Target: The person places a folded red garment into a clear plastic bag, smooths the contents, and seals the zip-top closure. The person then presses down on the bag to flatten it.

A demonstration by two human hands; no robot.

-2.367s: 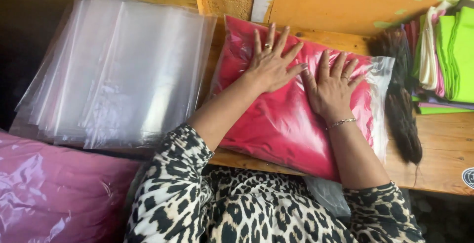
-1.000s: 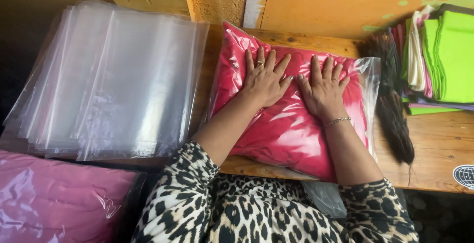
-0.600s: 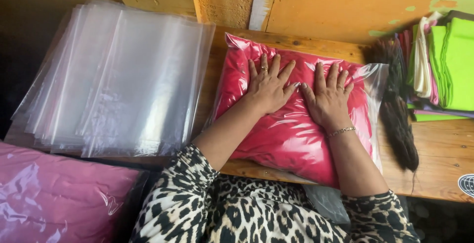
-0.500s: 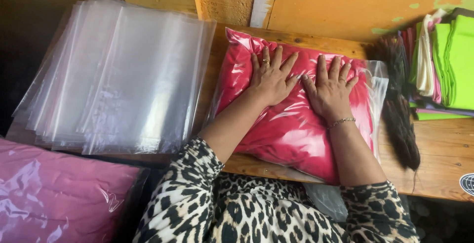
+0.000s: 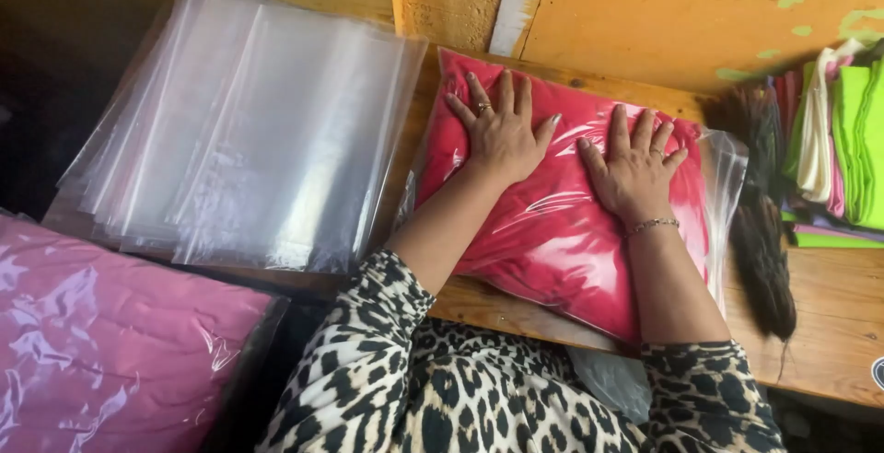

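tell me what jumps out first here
Both hands, left hand and right hand, lie flat on a bright red fabric sealed in a clear plastic bag on the wooden table. To the left lies a stack of empty clear plastic bags.

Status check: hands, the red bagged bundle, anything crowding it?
Left hand and right hand flat, open on red bagged cloth. Bag on wooden bench. Clear bag stack left, apart.
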